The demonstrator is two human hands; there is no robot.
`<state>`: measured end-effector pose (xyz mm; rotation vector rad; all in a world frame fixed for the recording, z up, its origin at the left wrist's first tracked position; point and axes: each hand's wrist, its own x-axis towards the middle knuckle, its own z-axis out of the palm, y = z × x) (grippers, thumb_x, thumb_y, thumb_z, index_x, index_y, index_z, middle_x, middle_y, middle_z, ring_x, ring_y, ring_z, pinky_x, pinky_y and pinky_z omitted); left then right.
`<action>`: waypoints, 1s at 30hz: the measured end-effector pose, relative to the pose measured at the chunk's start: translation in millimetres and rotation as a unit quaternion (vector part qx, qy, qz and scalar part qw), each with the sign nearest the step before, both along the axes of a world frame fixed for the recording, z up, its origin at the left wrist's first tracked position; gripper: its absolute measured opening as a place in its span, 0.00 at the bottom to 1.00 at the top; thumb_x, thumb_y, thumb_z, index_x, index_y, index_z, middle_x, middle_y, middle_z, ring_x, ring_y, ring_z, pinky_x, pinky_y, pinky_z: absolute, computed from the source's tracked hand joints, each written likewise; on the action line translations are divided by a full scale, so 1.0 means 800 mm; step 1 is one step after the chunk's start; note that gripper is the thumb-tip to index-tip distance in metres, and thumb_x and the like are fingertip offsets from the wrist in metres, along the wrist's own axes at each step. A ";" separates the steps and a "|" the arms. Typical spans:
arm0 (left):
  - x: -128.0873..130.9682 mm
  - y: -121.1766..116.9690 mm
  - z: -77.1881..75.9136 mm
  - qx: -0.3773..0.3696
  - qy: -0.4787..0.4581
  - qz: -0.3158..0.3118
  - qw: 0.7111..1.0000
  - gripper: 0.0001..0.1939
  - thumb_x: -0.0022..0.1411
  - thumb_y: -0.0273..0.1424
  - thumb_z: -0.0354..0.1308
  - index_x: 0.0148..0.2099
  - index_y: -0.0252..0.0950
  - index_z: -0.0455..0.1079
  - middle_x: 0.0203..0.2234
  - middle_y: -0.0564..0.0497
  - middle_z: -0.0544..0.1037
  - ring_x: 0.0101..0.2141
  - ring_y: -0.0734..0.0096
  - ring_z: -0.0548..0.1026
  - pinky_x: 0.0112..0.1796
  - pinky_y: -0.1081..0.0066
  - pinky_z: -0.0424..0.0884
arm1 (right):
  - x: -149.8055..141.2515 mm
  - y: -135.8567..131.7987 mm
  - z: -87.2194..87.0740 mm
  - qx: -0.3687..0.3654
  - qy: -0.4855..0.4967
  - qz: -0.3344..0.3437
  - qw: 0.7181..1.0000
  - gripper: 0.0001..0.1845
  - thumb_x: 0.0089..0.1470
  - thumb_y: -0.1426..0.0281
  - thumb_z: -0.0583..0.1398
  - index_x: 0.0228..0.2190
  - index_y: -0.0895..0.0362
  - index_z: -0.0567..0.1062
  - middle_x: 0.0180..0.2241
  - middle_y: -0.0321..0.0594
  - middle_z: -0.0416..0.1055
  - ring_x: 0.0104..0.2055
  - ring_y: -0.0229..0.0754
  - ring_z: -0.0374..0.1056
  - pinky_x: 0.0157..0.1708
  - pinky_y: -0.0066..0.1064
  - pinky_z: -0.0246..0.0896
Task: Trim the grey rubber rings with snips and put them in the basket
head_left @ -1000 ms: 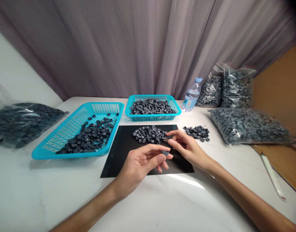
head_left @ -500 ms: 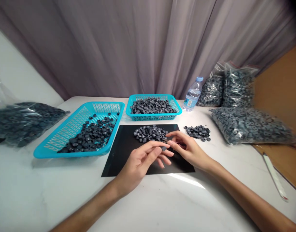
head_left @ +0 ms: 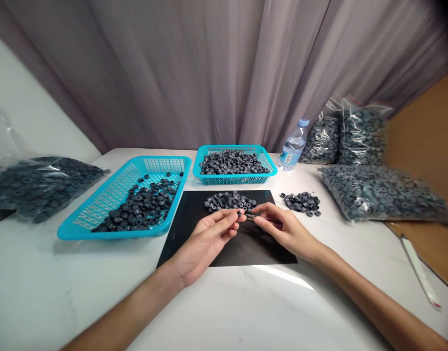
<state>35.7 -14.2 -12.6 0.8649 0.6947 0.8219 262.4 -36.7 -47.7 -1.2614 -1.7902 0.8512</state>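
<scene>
Between the thumb and fingertips of my left hand (head_left: 209, 239) is a small dark grey cylindrical plastic piece (head_left: 239, 213). My right hand (head_left: 285, 229) is closed around a slim tool (head_left: 250, 215), whose tip points left at that piece. The tool's handle is mostly covered by my fingers, so its exact kind does not show. Both hands are above a black mat (head_left: 234, 253). Just behind them on the mat lies a heap of similar grey pieces (head_left: 229, 201). A smaller pile of pieces (head_left: 302, 202) sits on the white table, right of the mat.
A large blue basket (head_left: 114, 236) with grey pieces stands left, and a smaller blue basket (head_left: 234, 180) behind the mat. A water bottle (head_left: 293, 146) and filled plastic bags (head_left: 384, 192) are at right. Another bag (head_left: 44, 185) lies far left. A white strip-like tool (head_left: 421, 273) lies right.
My left hand has turned, its fingers curling in and bringing the grey piece up to the tool's tip. The right hand stays nearly in place. The whole view has shifted slightly.
</scene>
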 end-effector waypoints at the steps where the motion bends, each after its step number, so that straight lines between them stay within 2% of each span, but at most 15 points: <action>1: 0.000 0.000 0.001 -0.008 -0.007 0.000 1.000 0.08 0.63 0.29 0.67 0.45 0.34 0.82 0.39 0.47 0.82 0.35 0.79 0.74 0.40 0.80 0.71 | 0.000 0.000 0.000 -0.001 -0.001 0.000 1.000 0.18 0.67 0.55 0.56 0.48 0.54 0.73 0.32 0.37 0.73 0.33 0.41 0.68 0.32 0.32 0.63; 5: 0.000 0.000 0.003 -0.026 -0.015 -0.010 0.999 0.09 0.66 0.28 0.65 0.48 0.34 0.81 0.39 0.47 0.82 0.35 0.80 0.76 0.40 0.81 0.72 | -0.001 -0.001 0.000 -0.004 -0.002 -0.002 1.000 0.18 0.67 0.54 0.56 0.48 0.54 0.73 0.33 0.38 0.74 0.33 0.42 0.69 0.33 0.32 0.64; 10: 0.000 -0.001 -0.001 -0.017 -0.012 -0.017 1.000 0.15 0.68 0.28 0.63 0.56 0.40 0.77 0.39 0.48 0.83 0.36 0.79 0.78 0.42 0.80 0.74 | -0.001 -0.001 0.001 -0.008 -0.002 0.000 1.000 0.18 0.67 0.54 0.56 0.48 0.55 0.73 0.34 0.39 0.76 0.34 0.42 0.70 0.33 0.33 0.65; 21: 0.001 -0.005 0.003 0.002 -0.003 -0.029 1.000 0.12 0.68 0.30 0.63 0.52 0.36 0.78 0.42 0.45 0.84 0.38 0.77 0.80 0.42 0.79 0.74 | 0.002 0.001 -0.002 -0.005 -0.006 0.005 1.000 0.18 0.67 0.55 0.56 0.48 0.54 0.73 0.37 0.40 0.78 0.35 0.43 0.72 0.34 0.33 0.66; 30: 0.002 -0.006 0.003 0.020 -0.004 -0.049 0.999 0.10 0.68 0.29 0.63 0.51 0.35 0.77 0.40 0.47 0.84 0.38 0.76 0.80 0.43 0.78 0.73 | 0.003 0.000 -0.003 -0.003 0.000 0.019 1.000 0.16 0.68 0.57 0.56 0.47 0.54 0.74 0.39 0.41 0.78 0.39 0.44 0.74 0.37 0.34 0.69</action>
